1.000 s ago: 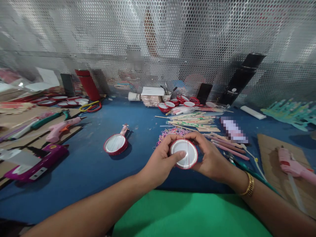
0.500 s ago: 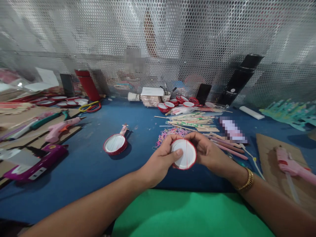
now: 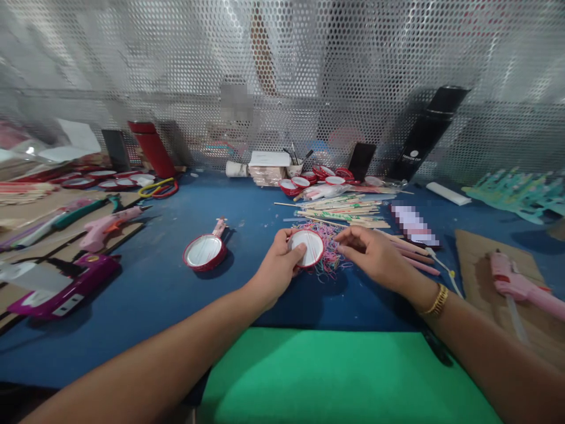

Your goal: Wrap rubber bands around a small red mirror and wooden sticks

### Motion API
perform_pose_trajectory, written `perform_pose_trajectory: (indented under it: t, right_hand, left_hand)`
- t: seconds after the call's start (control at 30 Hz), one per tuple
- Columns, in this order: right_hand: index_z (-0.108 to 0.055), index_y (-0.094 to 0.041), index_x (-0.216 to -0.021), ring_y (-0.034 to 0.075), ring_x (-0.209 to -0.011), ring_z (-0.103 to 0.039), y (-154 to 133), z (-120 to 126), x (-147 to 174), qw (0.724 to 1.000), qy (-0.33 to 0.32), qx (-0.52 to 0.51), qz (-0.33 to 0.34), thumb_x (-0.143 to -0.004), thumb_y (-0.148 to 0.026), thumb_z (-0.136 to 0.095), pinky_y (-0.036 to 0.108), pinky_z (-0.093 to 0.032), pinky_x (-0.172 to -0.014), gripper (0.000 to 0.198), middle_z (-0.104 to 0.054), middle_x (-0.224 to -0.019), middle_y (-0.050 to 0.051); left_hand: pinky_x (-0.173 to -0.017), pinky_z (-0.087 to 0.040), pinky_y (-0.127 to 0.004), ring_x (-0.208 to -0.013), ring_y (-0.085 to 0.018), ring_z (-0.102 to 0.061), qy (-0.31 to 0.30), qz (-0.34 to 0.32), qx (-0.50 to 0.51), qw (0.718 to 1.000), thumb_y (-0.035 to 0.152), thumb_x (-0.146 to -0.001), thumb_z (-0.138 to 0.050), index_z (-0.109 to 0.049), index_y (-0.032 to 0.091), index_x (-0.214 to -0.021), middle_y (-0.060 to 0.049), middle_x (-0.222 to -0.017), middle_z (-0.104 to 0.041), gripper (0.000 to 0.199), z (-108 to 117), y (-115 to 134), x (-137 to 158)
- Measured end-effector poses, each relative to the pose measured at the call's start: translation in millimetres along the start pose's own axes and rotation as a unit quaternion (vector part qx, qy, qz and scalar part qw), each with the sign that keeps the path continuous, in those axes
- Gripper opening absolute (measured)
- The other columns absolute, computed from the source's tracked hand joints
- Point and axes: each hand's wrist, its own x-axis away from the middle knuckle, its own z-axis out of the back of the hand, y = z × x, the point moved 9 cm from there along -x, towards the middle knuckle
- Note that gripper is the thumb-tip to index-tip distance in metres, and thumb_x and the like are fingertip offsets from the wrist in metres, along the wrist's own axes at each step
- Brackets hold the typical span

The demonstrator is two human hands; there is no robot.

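Observation:
My left hand (image 3: 278,262) grips a round red-rimmed jar lid (image 3: 312,248), its white inside facing me and the thumb pressed on it. Thin strands run across the lid. Just right of it, my right hand (image 3: 375,256) hovers at the edge of a pile of small coloured rubber bands (image 3: 332,262), thumb and forefinger slightly apart and nothing visible between them. Another red-rimmed lid (image 3: 204,252), with strands across it and a small pink piece (image 3: 219,227) at its far edge, lies on the blue table to the left.
Thin printed sticks (image 3: 344,209) and pink rods (image 3: 415,256) lie beyond the rubber bands. Glue guns (image 3: 112,229) rest on both sides, near a purple power strip (image 3: 70,288). A black bottle (image 3: 421,138) and a red bottle (image 3: 152,150) stand by the perforated metal wall.
My right hand has let go of the lid and moved apart to its right. My left hand has carried the lid slightly left and away from me, uncovering more rubber bands.

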Motion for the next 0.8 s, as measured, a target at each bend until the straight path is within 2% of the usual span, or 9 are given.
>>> perform_pose_trajectory:
  t: [0.07,0.17,0.27,0.4,0.57,0.7,0.8]
  right_hand:
    - [-0.063,-0.020,-0.092,0.017,-0.076,-0.063,-5,-1,1,0.996,-0.027,0.086,0.019,-0.087,-0.028,-0.057,0.033,-0.050,-0.070,0.011,-0.068,-0.084,0.003]
    - [-0.065,-0.020,-0.085,0.017,-0.076,-0.061,-17,-3,5,0.981,-0.052,0.179,0.051,-0.087,-0.023,-0.057,0.032,-0.045,-0.070,0.008,-0.068,-0.084,0.003]
    - [-0.065,-0.020,-0.083,0.017,-0.077,-0.060,-21,-2,5,0.970,-0.055,0.229,0.065,-0.086,-0.019,-0.057,0.031,-0.043,-0.071,0.009,-0.068,-0.085,0.003]
    - [-0.065,-0.020,-0.081,0.017,-0.078,-0.059,-12,5,2,0.956,-0.051,0.282,0.059,-0.084,-0.018,-0.057,0.030,-0.041,-0.072,0.009,-0.067,-0.084,0.003]
    - [-0.066,-0.021,-0.087,0.019,-0.083,-0.058,-14,4,2,0.958,-0.062,0.269,0.084,-0.085,-0.022,-0.059,0.032,-0.042,-0.077,0.007,-0.066,-0.088,0.003]
    - [-0.068,-0.025,-0.098,0.023,-0.105,-0.054,-32,-16,10,0.956,-0.092,0.224,0.164,-0.085,-0.028,-0.064,0.041,-0.039,-0.095,0.013,-0.063,-0.108,0.006]
    - [-0.069,-0.029,-0.105,0.026,-0.116,-0.048,-34,-32,14,0.948,-0.124,0.224,0.191,-0.086,-0.034,-0.064,0.048,-0.036,-0.101,0.020,-0.057,-0.122,0.007]
  left_hand:
    - [-0.050,-0.033,-0.017,-0.057,-0.007,-0.042,0.003,-0.013,-0.031,0.999,0.027,-0.084,-0.055,-0.043,0.020,-0.111,0.002,-0.078,-0.051,0.031,3,-1,-5]
    - [-0.052,-0.036,-0.018,-0.059,-0.007,-0.044,0.001,-0.067,-0.077,0.995,0.027,-0.083,-0.057,-0.044,0.019,-0.112,0.001,-0.080,-0.053,0.033,6,3,-9]
    - [-0.051,-0.038,-0.017,-0.060,-0.007,-0.046,-0.007,-0.087,-0.092,0.992,0.028,-0.083,-0.057,-0.044,0.020,-0.116,0.001,-0.085,-0.055,0.037,5,3,-10]
    - [-0.042,-0.034,-0.015,-0.053,-0.005,-0.043,-0.020,-0.082,-0.068,0.994,0.030,-0.085,-0.055,-0.044,0.024,-0.122,0.002,-0.082,-0.053,0.039,1,1,-14]
    - [-0.040,-0.036,-0.016,-0.050,-0.005,-0.042,-0.013,-0.101,-0.047,0.994,0.028,-0.085,-0.055,-0.045,0.023,-0.122,0.002,-0.082,-0.053,0.039,0,5,-27]
    - [-0.040,-0.038,-0.016,-0.051,-0.005,-0.044,-0.016,-0.145,-0.038,0.989,0.029,-0.085,-0.057,-0.045,0.023,-0.122,0.001,-0.083,-0.054,0.039,0,13,-39]
    - [-0.039,-0.037,-0.016,-0.050,-0.005,-0.042,-0.023,-0.158,-0.032,0.987,0.030,-0.085,-0.057,-0.045,0.023,-0.121,0.001,-0.085,-0.055,0.039,-1,14,-45]
